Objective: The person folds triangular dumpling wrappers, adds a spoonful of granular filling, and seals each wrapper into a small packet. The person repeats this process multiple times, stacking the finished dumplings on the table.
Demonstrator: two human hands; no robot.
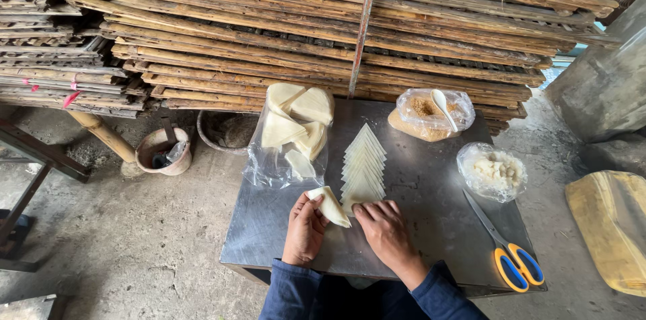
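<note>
The left hand (304, 229) pinches a folded pastry cone (330, 206) over the metal table (431, 192). The right hand (385, 229) presses flat beside it, fingertips hiding the near end of the wrapper row (363, 162). Scissors (508, 253) lie rightward.

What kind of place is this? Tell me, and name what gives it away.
Likely a small home food workshop, partly outdoors: stacked bamboo drying racks, a metal table on bare ground, and triangular pastry sheets being folded by hand.

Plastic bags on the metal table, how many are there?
3: one at back left holding dough triangles, one at back centre-right with brown filling and spoon, one right with pale lumps.
</note>
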